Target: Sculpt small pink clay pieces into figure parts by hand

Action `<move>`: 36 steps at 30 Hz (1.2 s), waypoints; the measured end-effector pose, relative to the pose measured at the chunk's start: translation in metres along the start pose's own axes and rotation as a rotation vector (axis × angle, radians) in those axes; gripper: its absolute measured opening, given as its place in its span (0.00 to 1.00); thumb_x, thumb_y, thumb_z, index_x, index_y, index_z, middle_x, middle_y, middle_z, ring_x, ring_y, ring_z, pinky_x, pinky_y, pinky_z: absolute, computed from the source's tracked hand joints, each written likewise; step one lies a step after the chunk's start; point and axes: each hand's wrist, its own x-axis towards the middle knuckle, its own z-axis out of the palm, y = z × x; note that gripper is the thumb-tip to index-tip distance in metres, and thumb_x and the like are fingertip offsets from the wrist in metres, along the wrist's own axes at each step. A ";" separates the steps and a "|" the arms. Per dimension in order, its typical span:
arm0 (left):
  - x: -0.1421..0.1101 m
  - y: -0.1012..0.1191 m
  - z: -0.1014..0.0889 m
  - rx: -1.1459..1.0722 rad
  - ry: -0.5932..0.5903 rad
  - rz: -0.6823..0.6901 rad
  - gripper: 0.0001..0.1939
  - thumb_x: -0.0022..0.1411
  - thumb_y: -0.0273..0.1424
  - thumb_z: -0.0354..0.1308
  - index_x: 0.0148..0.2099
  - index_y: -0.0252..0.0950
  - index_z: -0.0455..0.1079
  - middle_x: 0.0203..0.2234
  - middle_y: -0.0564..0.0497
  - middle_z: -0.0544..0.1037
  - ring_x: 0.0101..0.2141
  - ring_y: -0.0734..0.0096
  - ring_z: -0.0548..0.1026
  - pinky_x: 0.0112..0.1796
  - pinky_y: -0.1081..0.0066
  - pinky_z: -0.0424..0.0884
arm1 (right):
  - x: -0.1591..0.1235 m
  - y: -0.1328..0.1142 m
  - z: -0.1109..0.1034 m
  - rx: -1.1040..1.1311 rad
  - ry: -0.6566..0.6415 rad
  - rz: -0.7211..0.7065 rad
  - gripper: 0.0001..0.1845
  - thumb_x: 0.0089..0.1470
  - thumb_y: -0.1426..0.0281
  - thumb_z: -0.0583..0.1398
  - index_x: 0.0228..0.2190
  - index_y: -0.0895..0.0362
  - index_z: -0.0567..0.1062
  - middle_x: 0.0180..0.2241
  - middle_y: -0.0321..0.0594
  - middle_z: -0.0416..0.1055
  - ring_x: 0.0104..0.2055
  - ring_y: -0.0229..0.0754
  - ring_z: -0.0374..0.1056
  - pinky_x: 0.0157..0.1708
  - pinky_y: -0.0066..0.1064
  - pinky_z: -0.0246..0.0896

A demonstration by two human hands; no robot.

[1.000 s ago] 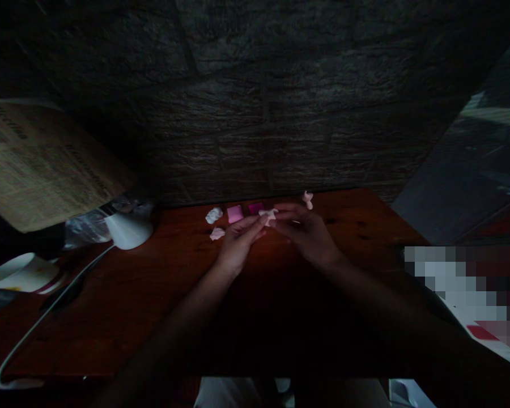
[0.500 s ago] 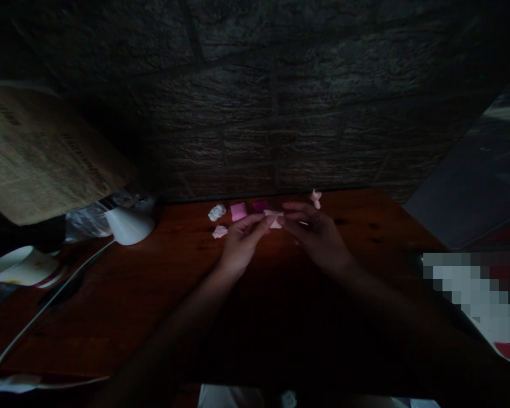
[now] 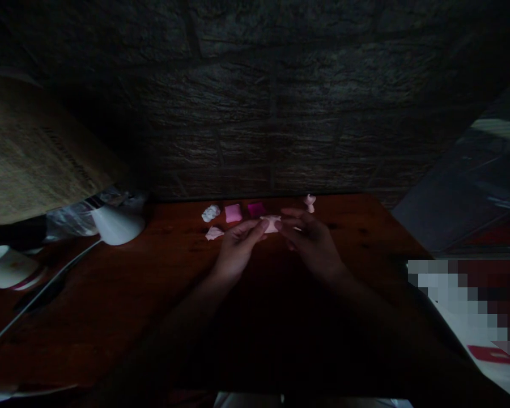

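Between my two hands is a small pale pink piece of folded paper (image 3: 272, 224). My left hand (image 3: 237, 245) pinches its left side between thumb and fingers. The right side is pinched by my right hand (image 3: 317, 242), with some of its fingers stretched out. Just beyond my left hand lie a pink paper square (image 3: 233, 213) and a darker magenta square (image 3: 256, 209). Left of them are a crumpled white paper ball (image 3: 211, 213) and a crumpled pale pink piece (image 3: 214, 233). A twisted pale pink paper piece (image 3: 309, 203) stands behind my right hand.
The dim wooden table (image 3: 153, 317) meets a dark brick-patterned wall (image 3: 246, 102). At left are a white lamp-like cone (image 3: 118, 224) with a cable (image 3: 46, 292), a paper cup (image 3: 8, 267) and a printed brown paper bag (image 3: 29, 153). A white object (image 3: 471, 334) lies at right.
The view has shifted slightly, so the table items sit further left. Both hands stay on the pale pink paper, which now looks flatter and wider between the thumbs.
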 end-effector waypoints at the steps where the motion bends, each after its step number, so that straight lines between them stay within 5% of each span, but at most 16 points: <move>1: 0.000 0.000 0.001 -0.010 0.000 -0.010 0.15 0.51 0.43 0.74 0.38 0.39 0.83 0.38 0.49 0.85 0.41 0.66 0.80 0.45 0.67 0.74 | 0.000 -0.001 0.000 0.009 -0.001 0.001 0.28 0.42 0.58 0.74 0.44 0.56 0.76 0.31 0.35 0.78 0.22 0.31 0.62 0.21 0.26 0.58; 8: 0.002 -0.002 -0.002 -0.023 -0.026 0.015 0.15 0.51 0.42 0.74 0.37 0.38 0.82 0.35 0.51 0.84 0.36 0.71 0.78 0.43 0.70 0.74 | -0.001 -0.007 0.005 0.099 -0.003 0.027 0.30 0.39 0.58 0.75 0.43 0.56 0.77 0.30 0.34 0.76 0.22 0.30 0.60 0.21 0.26 0.54; 19: -0.002 0.005 0.001 0.209 -0.162 0.172 0.09 0.53 0.35 0.72 0.37 0.39 0.83 0.38 0.49 0.86 0.41 0.62 0.82 0.48 0.61 0.75 | 0.001 -0.006 0.001 0.054 0.002 -0.026 0.26 0.41 0.58 0.73 0.41 0.56 0.76 0.25 0.31 0.73 0.21 0.32 0.59 0.22 0.28 0.54; 27: 0.001 -0.004 -0.003 0.295 -0.025 0.209 0.08 0.50 0.35 0.74 0.33 0.39 0.81 0.34 0.50 0.86 0.37 0.64 0.82 0.44 0.61 0.78 | 0.003 -0.007 0.001 0.080 0.053 -0.034 0.25 0.38 0.60 0.75 0.37 0.56 0.76 0.21 0.29 0.71 0.20 0.32 0.59 0.21 0.28 0.53; 36: 0.001 0.000 -0.001 0.252 -0.028 0.234 0.10 0.51 0.38 0.74 0.33 0.38 0.81 0.38 0.49 0.85 0.41 0.63 0.81 0.49 0.61 0.75 | 0.003 -0.008 0.000 0.076 0.011 -0.006 0.27 0.39 0.59 0.75 0.39 0.57 0.76 0.25 0.32 0.74 0.23 0.33 0.62 0.22 0.28 0.57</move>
